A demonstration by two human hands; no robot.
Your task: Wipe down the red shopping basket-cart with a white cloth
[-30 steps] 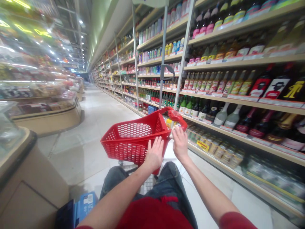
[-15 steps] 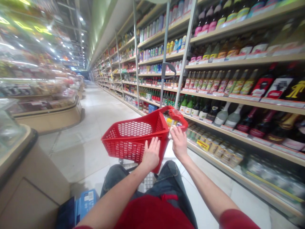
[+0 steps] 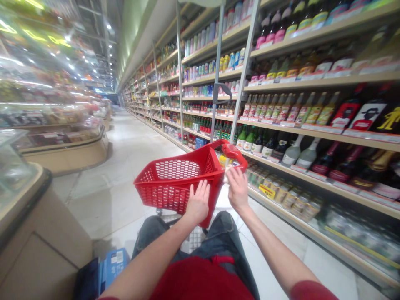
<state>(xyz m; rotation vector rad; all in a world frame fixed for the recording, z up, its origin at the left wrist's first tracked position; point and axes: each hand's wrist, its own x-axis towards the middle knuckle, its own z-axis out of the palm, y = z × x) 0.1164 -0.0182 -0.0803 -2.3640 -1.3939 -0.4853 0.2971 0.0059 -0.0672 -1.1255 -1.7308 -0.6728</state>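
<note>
A red plastic shopping cart (image 3: 171, 193) with perforated sides stands right in front of my knees. My left hand (image 3: 199, 202) lies on the near side of its basket, fingers stretched out and nothing in it. In my right hand (image 3: 238, 187) is a crumpled white cloth (image 3: 227, 171), perhaps a wipe, pressed to the cart's upper edge just under the curved red handle (image 3: 236, 156). Those fingers are bent over the cloth and hide part of it. Through its holes and open top, the basket shows no goods.
Shelves of bottles (image 3: 287, 106) and cans run along the right, with a yellow price tag (image 3: 267, 191) low down. On the left are a counter (image 3: 34, 233) and a rounded display case (image 3: 71, 154). A blue box (image 3: 114, 266) sits by my left side. Tiled aisle floor (image 3: 134, 133) stretches ahead.
My right hand has shifted slightly right and down with the white cloth, its fingers more bent. My left hand stays in place on the basket. The view has moved very slightly.
</note>
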